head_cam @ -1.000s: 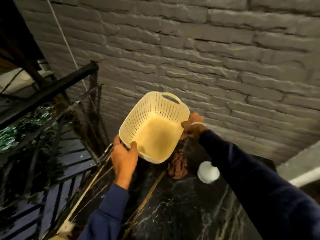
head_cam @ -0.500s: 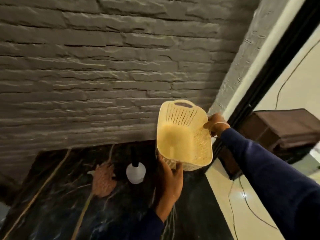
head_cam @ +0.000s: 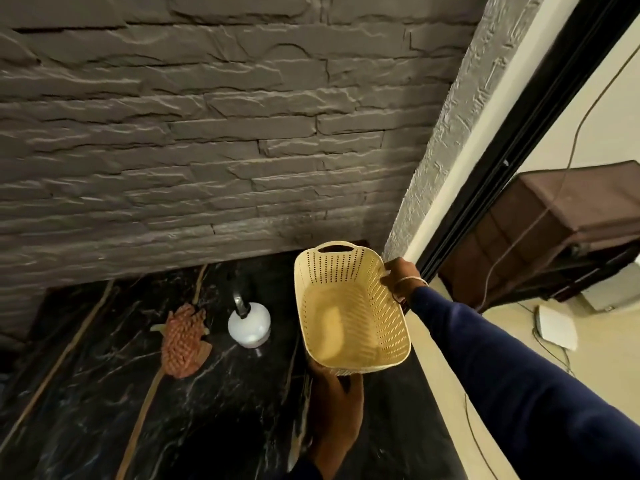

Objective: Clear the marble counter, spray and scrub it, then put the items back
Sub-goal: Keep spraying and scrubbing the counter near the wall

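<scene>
We hold the empty cream perforated plastic basket point(head_cam: 349, 306) above the right end of the black marble counter point(head_cam: 104, 410). Our left hand point(head_cam: 334, 410) supports its near end, fingers closed around it; our right hand point(head_cam: 398, 278) pinches the side rim, probably to keep it level.

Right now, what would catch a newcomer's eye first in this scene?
The cream perforated plastic basket, empty, held above the black marble counter by the left hand underneath and the right hand on its rim. Left of it, a white spray bottle and a reddish-brown knitted scrubber sit on the counter.
</scene>
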Motion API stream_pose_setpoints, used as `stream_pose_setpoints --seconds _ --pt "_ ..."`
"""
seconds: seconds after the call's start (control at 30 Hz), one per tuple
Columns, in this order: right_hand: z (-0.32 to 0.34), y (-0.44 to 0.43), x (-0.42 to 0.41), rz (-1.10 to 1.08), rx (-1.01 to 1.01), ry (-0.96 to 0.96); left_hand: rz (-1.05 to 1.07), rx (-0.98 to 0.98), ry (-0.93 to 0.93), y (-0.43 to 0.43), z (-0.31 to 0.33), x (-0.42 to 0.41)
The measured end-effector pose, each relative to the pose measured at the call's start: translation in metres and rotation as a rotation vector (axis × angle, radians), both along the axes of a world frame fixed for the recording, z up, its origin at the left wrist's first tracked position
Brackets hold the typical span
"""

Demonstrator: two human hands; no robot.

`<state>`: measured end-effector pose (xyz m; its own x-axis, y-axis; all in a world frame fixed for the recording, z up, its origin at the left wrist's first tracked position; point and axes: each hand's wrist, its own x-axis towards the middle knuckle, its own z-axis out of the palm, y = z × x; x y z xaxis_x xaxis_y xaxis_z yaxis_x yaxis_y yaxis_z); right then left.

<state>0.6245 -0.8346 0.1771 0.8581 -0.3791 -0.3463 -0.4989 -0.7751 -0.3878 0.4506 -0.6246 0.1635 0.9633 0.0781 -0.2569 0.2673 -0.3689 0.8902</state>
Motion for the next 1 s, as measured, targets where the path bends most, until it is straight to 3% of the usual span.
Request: stream_pose_setpoints --seconds 0.2,0.27,0.3,0.4,0.47,0.57,0.63,0.7,0.8,0.87,1.0 --pt "-0.005 -0.001 0.001 0.015 -0.115 0.037 0.089 -0.003 0.076 -0.011 -0.015 -0.007" --pt "0.002 0.010 0.005 0.057 -0.273 -0.082 0.153 -0.058 0.075 -0.001 0.000 -0.005" --pt "0.007 0.018 0.009 0.079 -0.316 -0.229 0.208 -0.025 0.058 0.009 0.007 -0.002" --pt "0.031 0.067 0.022 0.271 -0.124 -0.662 0.458 -0.062 -0.055 0.058 0.016 0.014" --pt "0.044 0.115 0.027 0.490 0.115 -0.633 0.529 -0.114 -0.141 0.100 0.018 0.028" --pt "0.035 0.178 0.023 0.592 0.536 -0.182 0.492 0.120 -0.205 0.161 0.008 0.060" --pt "0.014 0.207 0.022 0.705 0.418 -0.043 0.403 0.300 -0.153 0.196 -0.003 0.085" --pt "-0.004 0.229 0.017 0.690 0.345 -0.065 0.246 0.468 -0.051 0.230 -0.024 0.109" --pt "-0.023 0.254 0.005 0.395 0.587 -0.288 0.067 0.597 0.031 0.256 -0.050 0.132" --pt "-0.033 0.266 -0.004 0.199 0.710 -0.428 -0.013 0.657 -0.020 0.261 -0.063 0.144" --pt "-0.052 0.281 -0.013 0.192 0.726 -0.526 -0.175 0.786 -0.028 0.269 -0.095 0.170"
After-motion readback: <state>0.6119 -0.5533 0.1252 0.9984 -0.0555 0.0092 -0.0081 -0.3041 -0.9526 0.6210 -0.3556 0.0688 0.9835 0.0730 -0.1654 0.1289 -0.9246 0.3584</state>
